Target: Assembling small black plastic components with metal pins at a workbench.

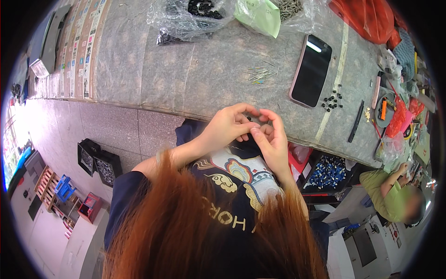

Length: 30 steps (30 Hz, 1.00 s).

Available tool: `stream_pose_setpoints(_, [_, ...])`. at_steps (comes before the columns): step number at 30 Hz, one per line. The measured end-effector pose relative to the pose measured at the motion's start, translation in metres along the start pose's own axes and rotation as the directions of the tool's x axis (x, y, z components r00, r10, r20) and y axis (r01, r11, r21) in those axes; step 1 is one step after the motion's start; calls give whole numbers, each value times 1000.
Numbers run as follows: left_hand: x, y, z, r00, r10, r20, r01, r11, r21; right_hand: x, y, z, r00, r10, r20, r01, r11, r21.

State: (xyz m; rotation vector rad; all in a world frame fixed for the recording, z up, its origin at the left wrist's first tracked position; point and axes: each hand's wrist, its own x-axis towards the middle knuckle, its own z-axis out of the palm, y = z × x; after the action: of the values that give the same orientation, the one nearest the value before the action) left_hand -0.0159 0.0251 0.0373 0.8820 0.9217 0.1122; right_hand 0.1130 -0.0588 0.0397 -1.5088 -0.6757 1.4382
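Note:
Just off the table's near edge, my left hand [226, 124] and my right hand [273, 142] meet fingertip to fingertip, both closed in a pinch. A tiny black piece [249, 119] shows between the fingers; which hand grips it, and whatever else is pinched, is too small to make out. Beyond the hands on the grey-covered table [195, 79] lies a loose bunch of thin metal pins [261, 73]. To its right a phone [312, 69] lies with its dark screen up, and small black caps [332, 100] are scattered beside it.
At the back are a clear bag of black pieces [190, 18], a green paper [258, 16] and a heap of metal pieces [290, 8]. A black pen [357, 122] lies right. Below the table edge sits a bin of blue and white pieces [327, 172]. Another person [388, 195] works at far right.

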Motion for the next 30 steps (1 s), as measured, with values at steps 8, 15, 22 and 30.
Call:
stream_pose_setpoints(8, [2,-12,-2,993,-63,102,77,989,-130,9,-4,0,997,54,59,-61,991,116])
stream_pose_setpoints(15, [3,-5,-1,993,-86,84,95,989,-111,18,-7,-6,965,177,192,-208,966,152])
stream_pose_setpoints(22, [1,-1,-1,987,-153,49,157,980,-120,18,-3,-5,956,235,178,-264,951,162])
stream_pose_setpoints(30, [2,5,-2,971,-237,10,237,966,-104,17,-7,-1,939,301,168,-330,925,190])
